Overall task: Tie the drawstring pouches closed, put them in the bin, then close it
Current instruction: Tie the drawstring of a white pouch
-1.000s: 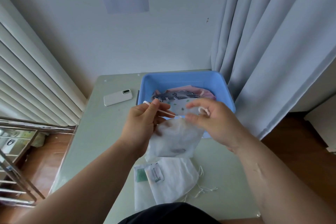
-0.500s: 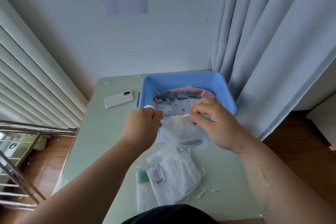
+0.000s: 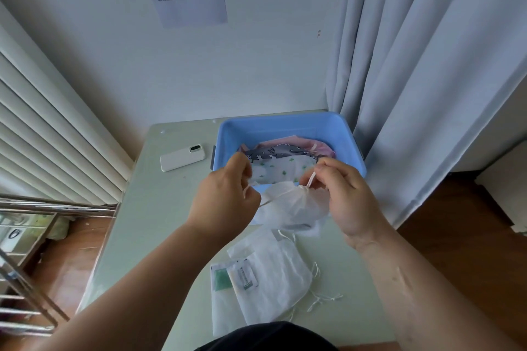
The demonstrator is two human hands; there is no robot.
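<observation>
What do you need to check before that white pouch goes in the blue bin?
1. The right hand pinches one end of the drawstring: ok.
2. The left hand pinches the other end: ok.
3. The white pouch has its mouth gathered shut: ok.
4. Knot tied: cannot tell.
5. The blue bin is open: ok.
6. All pouches off the table: not ok, flat pouches lie there.

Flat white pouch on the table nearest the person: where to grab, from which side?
Probably pinch the flat pouch at its right edge, where the loose cords come out, approaching from the right and above. It lies flat, partly over packets, so its middle offers no raised fold; the cords trail free on the table.
</observation>
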